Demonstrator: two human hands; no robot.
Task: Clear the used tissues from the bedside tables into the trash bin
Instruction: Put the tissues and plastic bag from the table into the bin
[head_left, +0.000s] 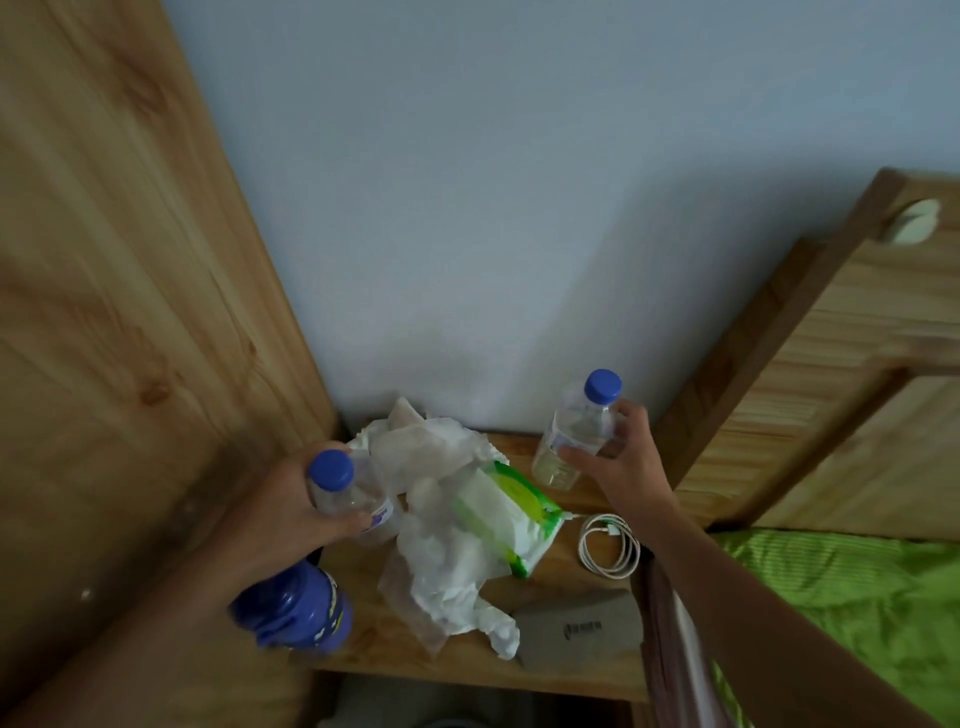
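Note:
Crumpled white used tissues (447, 571) lie heaped across the middle of the wooden bedside table (566, 670), reaching back to the wall. A green and white tissue pack (511, 512) rests among them. My left hand (291, 514) grips a clear plastic bottle with a blue cap (343, 491) at the table's left side. My right hand (623, 462) holds a second clear blue-capped bottle (576, 431) at the back right corner. No trash bin is visible.
A large blue-purple bottle (296, 608) stands at the table's front left. A coiled white cable (610, 543) and a grey card (582, 626) lie on the right side. A wooden wardrobe panel (119, 312) rises on the left; a wooden headboard (831, 395) and green bedding (857, 597) are right.

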